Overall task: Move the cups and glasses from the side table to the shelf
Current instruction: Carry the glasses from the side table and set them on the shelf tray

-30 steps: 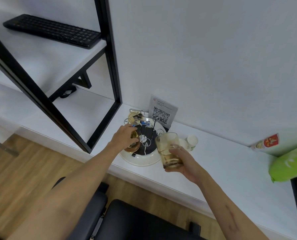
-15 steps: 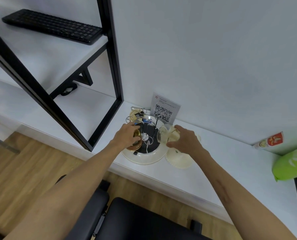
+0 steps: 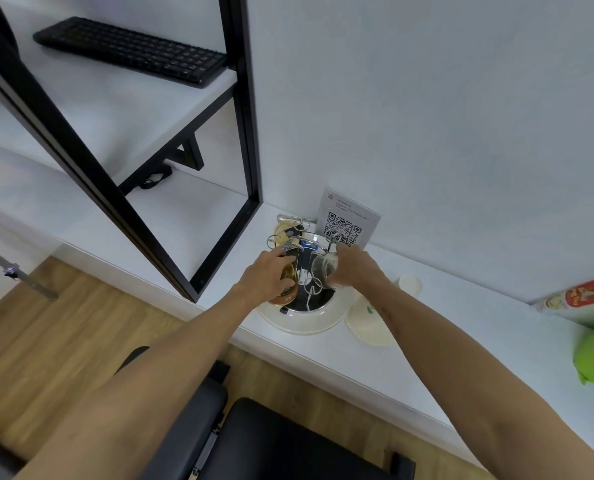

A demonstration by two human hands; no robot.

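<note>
Centre frame, both hands work the wire rack (image 3: pixel 304 271) — left hand (image 3: pixel 266 277) wrapped round an amber glass (image 3: pixel 286 287), right hand (image 3: pixel 354 268) gripping a clear glass (image 3: pixel 323 266). Best lifted straight off the prongs, then carried to the shelf (image 3: pixel 81 109), upper left.

An office: a black keyboard (image 3: pixel 132 50) on white shelving, a QR-code sign (image 3: pixel 345 221) against the wall.
</note>
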